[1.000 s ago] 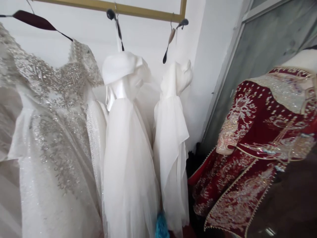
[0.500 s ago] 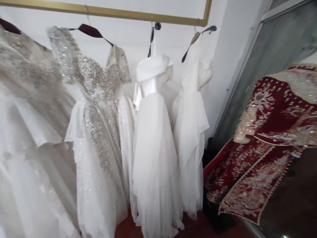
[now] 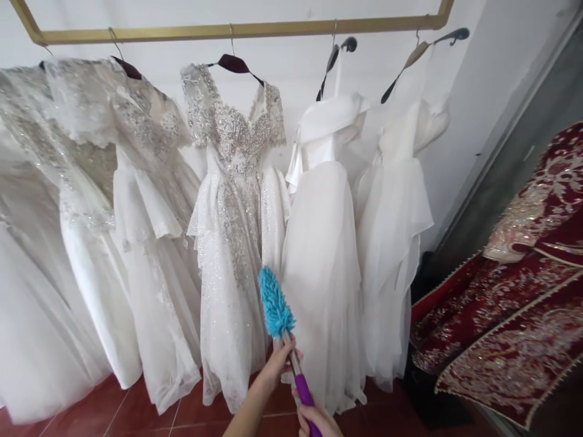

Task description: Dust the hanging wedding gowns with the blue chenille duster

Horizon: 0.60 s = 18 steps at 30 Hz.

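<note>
A duster (image 3: 277, 306) with a fluffy blue head, a metal shaft and a purple handle points up and away from me, low in the middle of the view. My left hand (image 3: 281, 357) is closed around the metal shaft, just below the blue head. Further down, my right hand (image 3: 317, 420) grips the purple handle, partly cut off by the bottom edge. Behind the blue head hang a beaded white gown (image 3: 237, 164) and a plain white gown (image 3: 321, 224). Whether the duster touches either one I cannot tell.
Several more white gowns hang at the left from a gold rail (image 3: 191, 33); another white gown (image 3: 396, 200) hangs at the right end. Black hangers (image 3: 233, 63) hold them. A dark red embroidered garment (image 3: 514, 303) stands at the right. Red tiles (image 3: 200, 406) cover the floor.
The view has swung left, showing more gowns, and the gowns appear further right. Both my hands and the duster have come into view from below.
</note>
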Available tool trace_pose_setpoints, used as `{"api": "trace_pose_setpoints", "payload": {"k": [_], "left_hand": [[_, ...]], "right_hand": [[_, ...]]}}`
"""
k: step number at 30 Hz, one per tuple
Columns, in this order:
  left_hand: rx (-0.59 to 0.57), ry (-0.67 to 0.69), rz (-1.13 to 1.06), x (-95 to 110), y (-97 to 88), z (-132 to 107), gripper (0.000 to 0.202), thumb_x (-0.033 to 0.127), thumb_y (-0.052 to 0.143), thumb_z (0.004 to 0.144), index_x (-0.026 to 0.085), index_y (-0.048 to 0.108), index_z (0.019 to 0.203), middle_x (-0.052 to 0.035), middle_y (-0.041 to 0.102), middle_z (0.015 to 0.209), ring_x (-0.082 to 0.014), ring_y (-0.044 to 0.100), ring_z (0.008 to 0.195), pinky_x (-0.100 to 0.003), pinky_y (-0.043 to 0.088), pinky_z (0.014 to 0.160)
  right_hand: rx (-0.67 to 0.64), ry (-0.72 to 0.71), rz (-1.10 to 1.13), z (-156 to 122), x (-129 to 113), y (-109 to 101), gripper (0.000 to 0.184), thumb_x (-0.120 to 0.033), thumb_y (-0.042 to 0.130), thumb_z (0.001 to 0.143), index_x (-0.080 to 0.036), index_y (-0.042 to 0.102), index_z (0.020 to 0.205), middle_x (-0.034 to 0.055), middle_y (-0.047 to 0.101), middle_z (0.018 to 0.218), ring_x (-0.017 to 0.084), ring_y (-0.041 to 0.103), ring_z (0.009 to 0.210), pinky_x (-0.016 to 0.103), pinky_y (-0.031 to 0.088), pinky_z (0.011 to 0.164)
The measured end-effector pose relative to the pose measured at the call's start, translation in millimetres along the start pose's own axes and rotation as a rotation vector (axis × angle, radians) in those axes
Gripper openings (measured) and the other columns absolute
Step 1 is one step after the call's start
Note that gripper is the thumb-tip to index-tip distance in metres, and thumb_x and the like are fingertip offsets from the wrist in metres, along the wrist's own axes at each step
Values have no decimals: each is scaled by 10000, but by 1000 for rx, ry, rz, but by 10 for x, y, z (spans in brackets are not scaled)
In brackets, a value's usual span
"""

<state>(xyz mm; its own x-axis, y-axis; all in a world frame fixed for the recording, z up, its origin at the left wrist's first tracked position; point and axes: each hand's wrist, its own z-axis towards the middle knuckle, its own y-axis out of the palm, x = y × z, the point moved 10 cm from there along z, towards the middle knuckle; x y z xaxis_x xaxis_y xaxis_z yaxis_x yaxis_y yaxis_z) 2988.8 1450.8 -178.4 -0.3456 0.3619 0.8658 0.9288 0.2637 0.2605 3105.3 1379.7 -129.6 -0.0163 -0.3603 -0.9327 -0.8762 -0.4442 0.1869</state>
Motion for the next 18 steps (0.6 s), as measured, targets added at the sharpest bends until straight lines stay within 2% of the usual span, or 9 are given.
{"api": "trace_pose_setpoints", "payload": {"k": [2,4,7,10,12,14,18], "left_hand": [[-34,61,-35,429,126,-15,620,557,686,645,206,491,1118,27,653,722,-124,584,647,-246,405,630],[-79,125,-65,834,281,-65,610,493,678,688,212,475,1190,12,673,772,-123,598,654,-245,411,636],[-153,219,-109,1360,533,-152,619,428,663,735,218,439,1273,-5,679,821,-118,608,644,-252,437,651],[-226,282,-152,1753,768,-192,671,415,662,744,236,390,1331,13,648,803,-113,602,600,-254,452,613],[-245,318,-174,1940,871,-180,694,421,664,738,241,373,1341,29,618,773,-109,588,563,-257,461,588],[-226,337,-175,2040,910,-130,700,421,664,726,235,373,1334,39,594,749,-103,572,534,-258,463,572],[-166,314,-151,1984,847,77,692,388,659,690,226,374,1300,58,570,732,-84,535,484,-242,439,536]], "right_hand": [[-87,9,118,40,-102,81,516,-555,598,779,-189,548,1140,-85,527,537,52,416,322,190,316,338],[-159,-12,203,92,-310,124,601,-554,618,748,-176,493,1198,-106,503,515,25,340,284,184,242,331],[-170,-76,137,167,-696,78,655,-565,606,762,-173,423,1254,-112,510,526,30,338,289,189,238,333],[-163,-148,61,228,-1043,29,666,-591,570,784,-197,390,1290,-113,495,565,33,353,300,189,253,337],[-156,-191,43,275,-1206,12,666,-610,551,791,-218,373,1300,-116,471,577,37,342,314,188,255,338],[-133,-197,30,348,-1270,-4,687,-639,562,769,-224,369,1282,-123,440,563,47,329,332,187,270,340],[-63,-163,29,573,-1160,-28,726,-687,581,717,-228,364,1236,-139,392,509,66,321,339,195,298,343]]}}
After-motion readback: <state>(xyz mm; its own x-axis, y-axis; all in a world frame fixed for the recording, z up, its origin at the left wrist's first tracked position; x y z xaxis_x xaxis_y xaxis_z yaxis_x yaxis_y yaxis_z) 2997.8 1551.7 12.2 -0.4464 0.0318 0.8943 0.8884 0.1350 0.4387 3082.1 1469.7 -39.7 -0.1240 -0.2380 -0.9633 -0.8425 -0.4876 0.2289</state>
